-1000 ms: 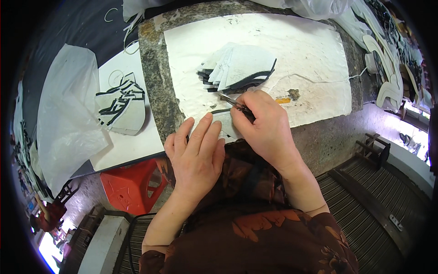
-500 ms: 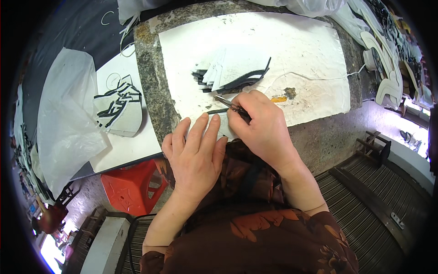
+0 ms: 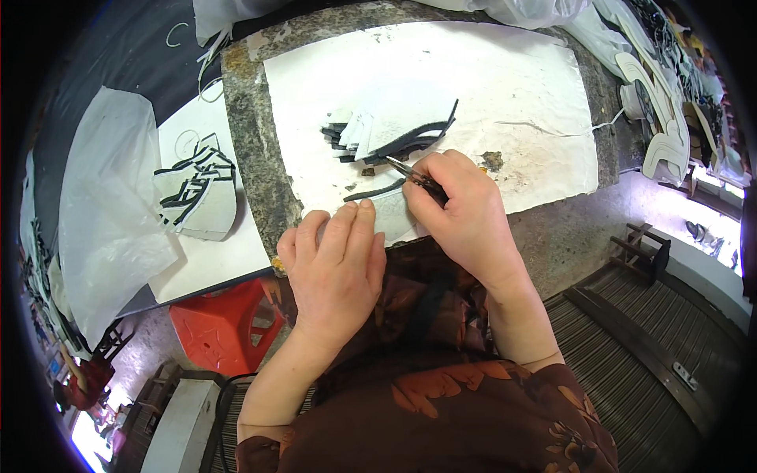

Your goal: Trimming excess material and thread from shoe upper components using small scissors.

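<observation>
My right hand is closed around a pair of small dark-handled snips, their metal tips pointing to the upper left. Just beneath lies a pale fabric piece with a black edging strip along its far side. The fingers of my left hand lie stretched out on the near left part of that piece, holding nothing. Beyond both hands, a fanned stack of white pieces with black edging rests on a white sheet. My hands cover parts of the piece.
On the left, another bundle of black-edged pieces sits beside a translucent plastic bag. A red stool stands below. White cut shapes and a thread spool are at the right. The stone slab borders the sheet.
The view has shifted slightly. My right hand has moved a little right with the snips, leaving more of the piece and its black strip visible. My left hand stays on the piece.
</observation>
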`<state>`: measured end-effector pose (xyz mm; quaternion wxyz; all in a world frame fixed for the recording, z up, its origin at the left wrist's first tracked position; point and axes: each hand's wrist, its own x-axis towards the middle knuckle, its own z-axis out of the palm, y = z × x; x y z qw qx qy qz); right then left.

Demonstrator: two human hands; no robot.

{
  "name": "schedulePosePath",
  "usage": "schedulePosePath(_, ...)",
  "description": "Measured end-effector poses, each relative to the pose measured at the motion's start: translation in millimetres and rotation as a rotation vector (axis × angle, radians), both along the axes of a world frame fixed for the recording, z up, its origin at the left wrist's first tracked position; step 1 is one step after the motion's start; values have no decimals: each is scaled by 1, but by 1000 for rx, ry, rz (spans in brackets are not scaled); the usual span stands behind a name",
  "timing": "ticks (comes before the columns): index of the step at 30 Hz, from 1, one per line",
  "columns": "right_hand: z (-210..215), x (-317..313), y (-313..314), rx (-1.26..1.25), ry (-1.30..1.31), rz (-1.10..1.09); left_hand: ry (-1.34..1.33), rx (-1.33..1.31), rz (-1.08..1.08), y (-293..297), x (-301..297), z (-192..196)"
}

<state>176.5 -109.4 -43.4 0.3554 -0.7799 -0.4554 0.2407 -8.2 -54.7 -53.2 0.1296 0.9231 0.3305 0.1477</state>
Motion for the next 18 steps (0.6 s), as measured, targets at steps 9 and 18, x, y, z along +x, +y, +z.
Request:
schedulePosePath(9, 0, 5, -1, -12, -16, -1, 41, -24, -13, -1, 3, 4)
schedulePosePath(18, 0, 9, -3, -33, -15, 5, 40, -57, -44, 5, 10, 9)
